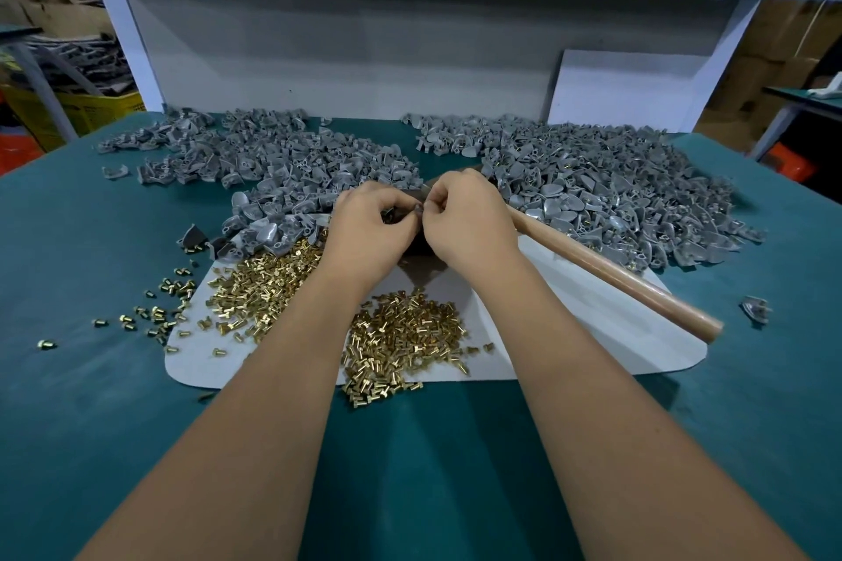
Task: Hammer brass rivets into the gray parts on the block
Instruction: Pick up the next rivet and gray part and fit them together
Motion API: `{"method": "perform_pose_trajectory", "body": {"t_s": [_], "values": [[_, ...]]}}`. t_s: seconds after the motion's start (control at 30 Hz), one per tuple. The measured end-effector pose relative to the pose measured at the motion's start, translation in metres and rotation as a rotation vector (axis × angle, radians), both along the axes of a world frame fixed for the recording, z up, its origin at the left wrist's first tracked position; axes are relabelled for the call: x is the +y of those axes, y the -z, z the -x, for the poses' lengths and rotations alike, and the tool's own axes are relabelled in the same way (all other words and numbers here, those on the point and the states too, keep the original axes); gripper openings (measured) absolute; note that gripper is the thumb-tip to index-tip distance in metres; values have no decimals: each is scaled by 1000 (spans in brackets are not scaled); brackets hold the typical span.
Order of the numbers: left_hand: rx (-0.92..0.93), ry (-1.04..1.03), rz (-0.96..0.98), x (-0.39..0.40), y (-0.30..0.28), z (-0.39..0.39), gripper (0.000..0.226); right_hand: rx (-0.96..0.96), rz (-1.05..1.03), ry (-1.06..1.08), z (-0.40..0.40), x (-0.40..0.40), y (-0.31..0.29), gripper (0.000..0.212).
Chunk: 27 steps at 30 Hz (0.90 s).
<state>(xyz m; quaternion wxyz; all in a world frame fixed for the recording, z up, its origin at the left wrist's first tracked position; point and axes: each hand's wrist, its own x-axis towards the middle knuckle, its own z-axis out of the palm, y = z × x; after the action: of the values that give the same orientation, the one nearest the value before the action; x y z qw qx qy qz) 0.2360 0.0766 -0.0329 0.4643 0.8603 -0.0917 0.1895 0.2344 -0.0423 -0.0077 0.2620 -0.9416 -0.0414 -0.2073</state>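
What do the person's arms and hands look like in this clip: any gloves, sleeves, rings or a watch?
Both arms are bare as far up as the frame shows: no sleeves in view. The left hand and the right hand wear no gloves. No watch, band or bracelet shows on either wrist, and no ring shows on the fingers that can be seen. The fingertips are partly hidden.

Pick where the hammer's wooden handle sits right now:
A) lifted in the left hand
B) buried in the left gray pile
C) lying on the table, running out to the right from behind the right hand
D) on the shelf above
C: the wooden handle lies across the white mat, while both hands, left hand and right hand, pinch a small part between them.
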Motion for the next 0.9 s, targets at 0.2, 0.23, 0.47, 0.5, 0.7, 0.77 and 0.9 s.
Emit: {"method": "perform_pose_trajectory", "body": {"t_s": [0.2, 0.23, 0.47, 0.5, 0.7, 0.77, 0.9], "values": [[10, -6, 9, -1, 2, -2, 10, -10, 121, 42, 0, 5, -4, 5], [12, -8, 10, -1, 2, -3, 12, -37, 153, 32, 1, 6, -5, 6], [30, 21, 34, 2, 3, -2, 12, -110, 115, -7, 2, 4, 6, 8], [30, 18, 44, 2, 2, -2, 15, -100, 61, -23, 2, 3, 8, 4], [58, 14, 83, 2, 4, -3, 12, -6, -445, -62, 0, -13, 5, 21], [55, 11, 81, 2, 4, -3, 13, 9, -511, -64, 0, -14, 3, 23], [49, 8, 66, 3, 4, -4, 12, -6, -428, -88, 1, -14, 5, 15]]}}
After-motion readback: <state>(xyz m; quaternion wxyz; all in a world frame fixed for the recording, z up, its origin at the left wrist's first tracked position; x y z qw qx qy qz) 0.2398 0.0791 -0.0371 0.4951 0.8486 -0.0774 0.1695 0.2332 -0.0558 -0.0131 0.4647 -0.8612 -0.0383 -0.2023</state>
